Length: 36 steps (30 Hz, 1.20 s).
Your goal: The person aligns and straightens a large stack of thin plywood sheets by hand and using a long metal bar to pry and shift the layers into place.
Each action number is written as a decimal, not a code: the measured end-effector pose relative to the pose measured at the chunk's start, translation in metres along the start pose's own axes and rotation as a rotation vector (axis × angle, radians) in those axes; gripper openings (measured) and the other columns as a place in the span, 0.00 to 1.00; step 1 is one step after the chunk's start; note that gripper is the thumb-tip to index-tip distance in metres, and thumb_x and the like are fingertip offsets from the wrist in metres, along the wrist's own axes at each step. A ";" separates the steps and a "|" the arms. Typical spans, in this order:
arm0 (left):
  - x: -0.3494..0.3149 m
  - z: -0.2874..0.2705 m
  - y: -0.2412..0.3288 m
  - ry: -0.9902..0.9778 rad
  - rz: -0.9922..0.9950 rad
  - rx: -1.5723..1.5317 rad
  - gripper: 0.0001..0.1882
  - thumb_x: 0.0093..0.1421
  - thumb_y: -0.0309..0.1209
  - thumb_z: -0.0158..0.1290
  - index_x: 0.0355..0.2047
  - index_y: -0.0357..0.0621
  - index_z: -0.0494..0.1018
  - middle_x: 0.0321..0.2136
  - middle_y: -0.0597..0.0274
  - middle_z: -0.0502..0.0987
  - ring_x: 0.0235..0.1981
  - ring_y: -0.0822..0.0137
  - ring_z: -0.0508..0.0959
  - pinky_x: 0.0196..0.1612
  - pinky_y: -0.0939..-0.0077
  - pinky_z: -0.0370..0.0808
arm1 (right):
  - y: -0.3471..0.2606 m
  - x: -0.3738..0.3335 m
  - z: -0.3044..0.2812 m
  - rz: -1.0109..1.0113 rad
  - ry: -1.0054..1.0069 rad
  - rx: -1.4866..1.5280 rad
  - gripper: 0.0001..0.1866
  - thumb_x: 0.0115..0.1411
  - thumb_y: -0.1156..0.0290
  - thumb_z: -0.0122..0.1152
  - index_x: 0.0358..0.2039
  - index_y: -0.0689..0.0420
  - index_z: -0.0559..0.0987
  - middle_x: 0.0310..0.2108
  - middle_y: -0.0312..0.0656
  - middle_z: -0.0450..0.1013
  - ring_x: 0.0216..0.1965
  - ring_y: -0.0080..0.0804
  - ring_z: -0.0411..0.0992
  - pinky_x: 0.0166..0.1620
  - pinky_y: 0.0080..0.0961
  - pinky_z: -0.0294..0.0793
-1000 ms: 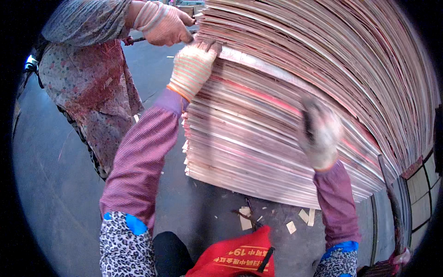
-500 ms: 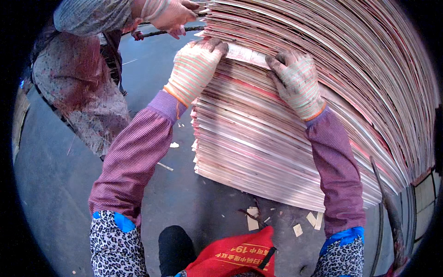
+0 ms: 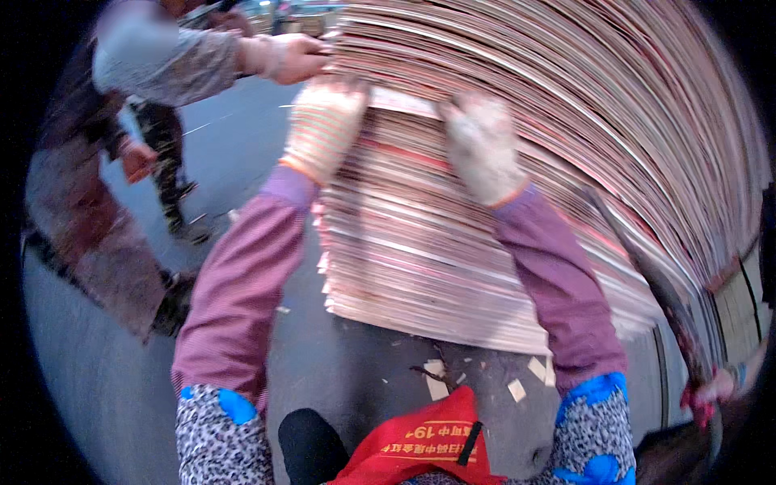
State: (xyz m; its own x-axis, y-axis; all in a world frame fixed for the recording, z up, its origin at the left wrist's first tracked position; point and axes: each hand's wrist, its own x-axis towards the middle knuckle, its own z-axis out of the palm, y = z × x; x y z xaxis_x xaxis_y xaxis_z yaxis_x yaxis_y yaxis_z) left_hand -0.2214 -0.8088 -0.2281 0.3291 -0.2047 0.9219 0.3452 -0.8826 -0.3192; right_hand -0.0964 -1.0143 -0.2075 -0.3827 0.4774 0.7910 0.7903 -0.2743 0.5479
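Observation:
A tall stack of thin wooden sheets (image 3: 420, 267), brown, white and pinkish at the edges, stands in front of me. My left hand (image 3: 326, 121), in a striped knitted glove, grips the sheet edges near the stack's left corner, its fingers curled and blurred. My right hand (image 3: 482, 149), gloved the same way and smudged, is closed at the front edge further right. Between them shows the pale edge of a sheet (image 3: 404, 102), which both hands seem to hold. Motion blur hides the fingertips.
At the left, a co-worker's gloved hand (image 3: 299, 58) reaches the stack's far corner. Camouflage-clad legs (image 3: 166, 162) stand behind. A dark curved pole (image 3: 659, 283) slants along the right, near another person's hand (image 3: 713, 388). Wood scraps (image 3: 436, 378) lie on the grey floor (image 3: 347, 364).
The view has shifted, and my hands stay at the pale sheet edge. The co-worker's hand has closed in at the corner. The pole has swung leftward, and a hand beside it has come into view.

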 end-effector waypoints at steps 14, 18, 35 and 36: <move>-0.011 -0.009 -0.010 0.041 -0.124 -0.165 0.15 0.52 0.27 0.48 0.42 0.49 0.74 0.41 0.57 0.76 0.44 0.58 0.76 0.47 0.63 0.71 | -0.025 0.014 0.007 0.033 0.011 -0.109 0.11 0.48 0.69 0.57 0.35 0.51 0.76 0.33 0.38 0.71 0.36 0.37 0.71 0.39 0.37 0.68; -0.017 -0.008 -0.003 0.050 -0.211 -0.161 0.19 0.49 0.24 0.51 0.43 0.52 0.74 0.44 0.61 0.75 0.41 0.56 0.76 0.44 0.63 0.73 | -0.061 0.021 -0.017 0.177 -0.084 -0.037 0.19 0.44 0.67 0.62 0.39 0.57 0.75 0.34 0.44 0.71 0.38 0.41 0.70 0.41 0.40 0.66; -0.008 -0.014 -0.022 -0.061 -0.211 -0.435 0.17 0.44 0.24 0.54 0.37 0.51 0.75 0.37 0.58 0.75 0.37 0.52 0.77 0.39 0.59 0.75 | -0.093 0.032 0.004 0.439 -0.176 -0.393 0.13 0.49 0.69 0.56 0.36 0.59 0.76 0.35 0.43 0.71 0.38 0.40 0.69 0.42 0.39 0.67; -0.012 -0.010 -0.020 -0.006 -0.212 -0.466 0.16 0.44 0.24 0.54 0.37 0.52 0.75 0.36 0.58 0.75 0.36 0.52 0.77 0.38 0.59 0.75 | -0.092 0.031 0.002 0.433 -0.159 -0.389 0.12 0.50 0.69 0.56 0.35 0.58 0.77 0.34 0.43 0.71 0.37 0.40 0.70 0.40 0.40 0.68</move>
State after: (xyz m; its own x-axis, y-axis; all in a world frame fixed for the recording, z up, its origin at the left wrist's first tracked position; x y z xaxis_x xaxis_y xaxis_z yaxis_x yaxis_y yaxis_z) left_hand -0.2409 -0.7934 -0.2306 0.2999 0.0011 0.9540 -0.0228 -0.9997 0.0083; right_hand -0.1802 -0.9720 -0.2342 0.0346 0.3654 0.9302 0.6138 -0.7423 0.2687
